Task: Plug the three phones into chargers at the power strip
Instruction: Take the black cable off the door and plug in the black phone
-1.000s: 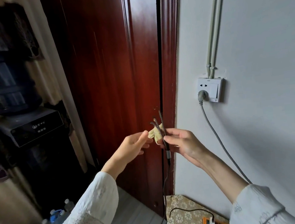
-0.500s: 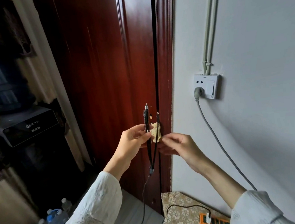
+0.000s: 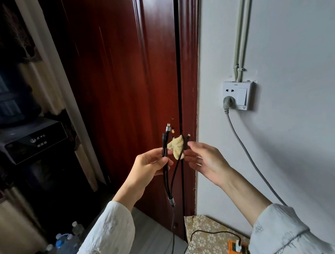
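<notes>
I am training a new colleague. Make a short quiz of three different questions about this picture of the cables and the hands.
1. True or false: the left hand holds two branches of the black multi-head charging cable.
2. Multiple choice: the grey plug sits in A) the orange power strip, B) the white wall socket, C) the water dispenser.
3. Fill in: the right hand pinches the third branch beside a ______ coloured tag.

Key: 1 true; 2 B; 3 beige (pale yellow).
</notes>
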Action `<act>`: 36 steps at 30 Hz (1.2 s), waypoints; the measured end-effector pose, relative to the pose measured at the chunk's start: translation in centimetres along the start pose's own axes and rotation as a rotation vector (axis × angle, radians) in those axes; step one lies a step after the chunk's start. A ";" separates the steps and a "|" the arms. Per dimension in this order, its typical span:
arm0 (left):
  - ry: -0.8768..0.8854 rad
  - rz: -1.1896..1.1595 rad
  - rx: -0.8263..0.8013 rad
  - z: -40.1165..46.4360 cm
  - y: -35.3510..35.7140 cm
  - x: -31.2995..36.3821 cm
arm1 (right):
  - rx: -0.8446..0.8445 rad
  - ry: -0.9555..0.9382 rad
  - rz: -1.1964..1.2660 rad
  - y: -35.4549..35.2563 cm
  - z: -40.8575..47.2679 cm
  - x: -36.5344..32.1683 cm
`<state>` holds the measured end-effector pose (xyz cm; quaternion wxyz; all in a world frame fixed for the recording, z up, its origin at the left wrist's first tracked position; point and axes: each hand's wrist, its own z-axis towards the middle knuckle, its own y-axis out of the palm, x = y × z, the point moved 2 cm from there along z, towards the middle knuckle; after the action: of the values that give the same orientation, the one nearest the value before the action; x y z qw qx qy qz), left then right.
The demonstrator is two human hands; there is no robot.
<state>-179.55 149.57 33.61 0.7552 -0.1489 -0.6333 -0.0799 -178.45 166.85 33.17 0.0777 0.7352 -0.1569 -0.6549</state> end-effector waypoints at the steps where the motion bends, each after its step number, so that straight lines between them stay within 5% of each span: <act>1: -0.008 0.002 0.005 0.0 -0.1 -0.2 | -0.013 -0.020 -0.007 0.0 0.1 -0.2; 12: -0.130 -0.003 0.079 0.2 -1.0 -2.6 | -0.064 -0.026 -0.018 0.3 0.9 0.0; 16: -0.289 0.357 0.306 0.5 -1.9 -4.7 | -0.102 -0.031 -0.242 0.6 0.9 1.2; 20: -0.245 0.522 0.158 -0.1 -0.7 -6.3 | -0.095 -0.012 -0.362 0.9 1.2 3.4; 24: -0.244 0.260 -0.139 -2.0 1.7 -8.4 | -0.042 -0.021 -0.470 0.6 1.7 5.3; 30: -0.292 0.355 -0.019 -4.0 1.2 -15.1 | -0.065 0.172 -0.531 -2.0 2.1 12.2; 36: -0.522 0.402 -0.087 -7.0 0.5 -25.1 | 0.002 0.396 -0.660 -6.9 3.2 22.7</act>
<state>-177.45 146.09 7.89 0.5611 -0.3184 -0.7594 0.0844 -178.61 166.05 9.27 -0.1095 0.8584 0.1057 -0.4900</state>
